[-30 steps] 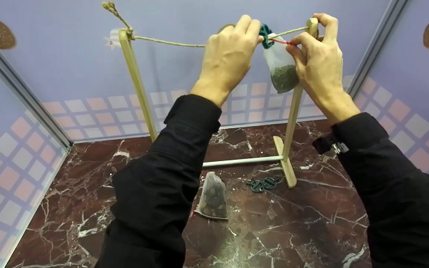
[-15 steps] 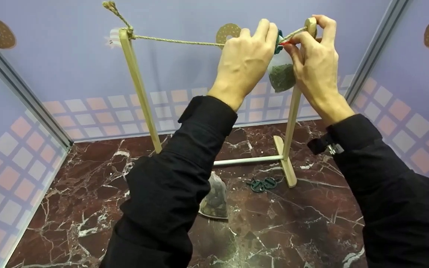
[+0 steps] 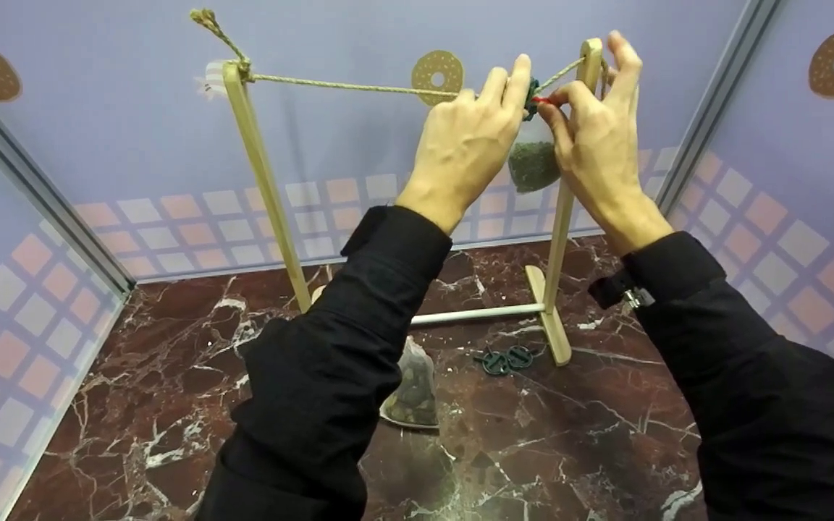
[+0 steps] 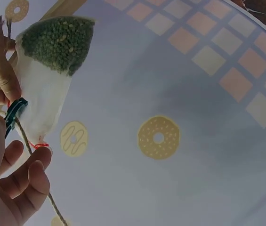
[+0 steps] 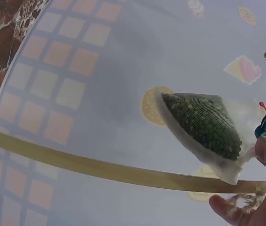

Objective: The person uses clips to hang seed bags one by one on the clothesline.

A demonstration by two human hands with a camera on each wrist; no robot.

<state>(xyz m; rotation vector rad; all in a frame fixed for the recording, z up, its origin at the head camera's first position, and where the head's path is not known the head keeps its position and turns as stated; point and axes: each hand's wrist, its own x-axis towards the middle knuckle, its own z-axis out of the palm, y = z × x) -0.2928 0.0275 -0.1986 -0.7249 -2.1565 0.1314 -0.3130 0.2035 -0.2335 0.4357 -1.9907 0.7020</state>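
Observation:
A mesh bag of dried green herbs (image 3: pixel 533 166) hangs near the right post. A dark green plastic clip (image 3: pixel 531 101) sits on the rope (image 3: pixel 344 86) at the bag's top. My left hand (image 3: pixel 471 137) holds the clip from its left side; its fingertips are hidden in the head view. The left wrist view shows its curled fingers beside the bag's red-tied neck (image 4: pixel 40 141). My right hand (image 3: pixel 601 130) pinches the red drawstring (image 3: pixel 542 100) between thumb and index finger, other fingers raised near the post. The right wrist view shows the bag (image 5: pixel 203 125) tilted.
A wooden stand has a left post (image 3: pixel 265 181), a right post (image 3: pixel 565 217) and a white crossbar (image 3: pixel 478 315). On the dark marbled table lie a second filled mesh bag (image 3: pixel 417 387), partly behind my left sleeve, and more green clips (image 3: pixel 507 359). Patterned panels enclose the table.
My left hand has moved right and slightly down with the clip along the rope, closer to my right hand. The rope now sags lower there, and the bag hangs lower.

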